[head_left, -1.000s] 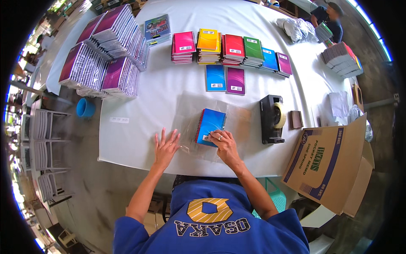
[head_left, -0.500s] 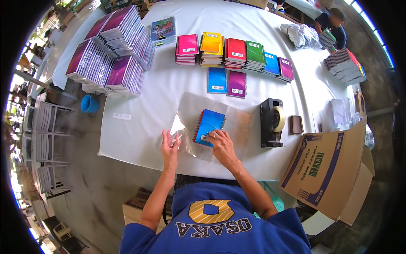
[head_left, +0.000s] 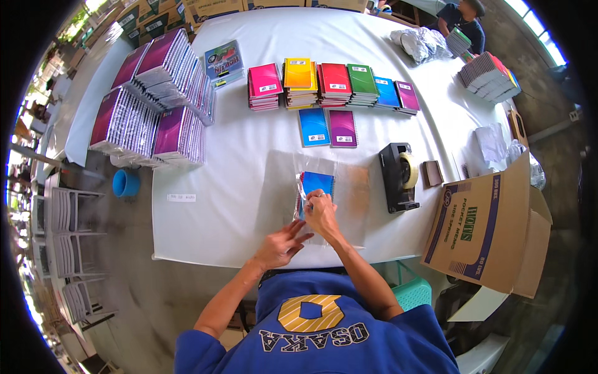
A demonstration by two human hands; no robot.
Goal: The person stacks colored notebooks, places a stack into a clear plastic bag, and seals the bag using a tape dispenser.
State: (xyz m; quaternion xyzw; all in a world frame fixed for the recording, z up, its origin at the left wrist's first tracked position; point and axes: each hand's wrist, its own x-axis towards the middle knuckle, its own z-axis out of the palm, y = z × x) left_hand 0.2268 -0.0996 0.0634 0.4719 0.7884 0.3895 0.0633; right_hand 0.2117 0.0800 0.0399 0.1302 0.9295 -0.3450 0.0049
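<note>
A blue spiral notebook [head_left: 318,181] lies on a clear plastic sheet [head_left: 353,202] close to the table's near edge. The sheet's left side is folded over the notebook's left part. Fingers bent together, my right hand [head_left: 322,217] pinches the plastic on top of the notebook and covers its lower part. My left hand [head_left: 280,247] is beside the notebook's lower left corner, fingers stretched toward the folded plastic and apart. Just beyond, a second blue notebook [head_left: 313,127] and a purple notebook [head_left: 343,128] lie side by side.
Behind them is a row of notebook stacks, including a yellow stack [head_left: 298,75]. A black tape dispenser [head_left: 395,181] stands to the right, by an open carton [head_left: 464,230]. Wrapped purple notebooks [head_left: 118,124] are piled at left. A co-worker [head_left: 464,25] holds notebooks at the far right.
The plastic's left side has come over the notebook from the left. My left hand has moved right and nearer me, close to my right hand. The view has shifted slightly.
</note>
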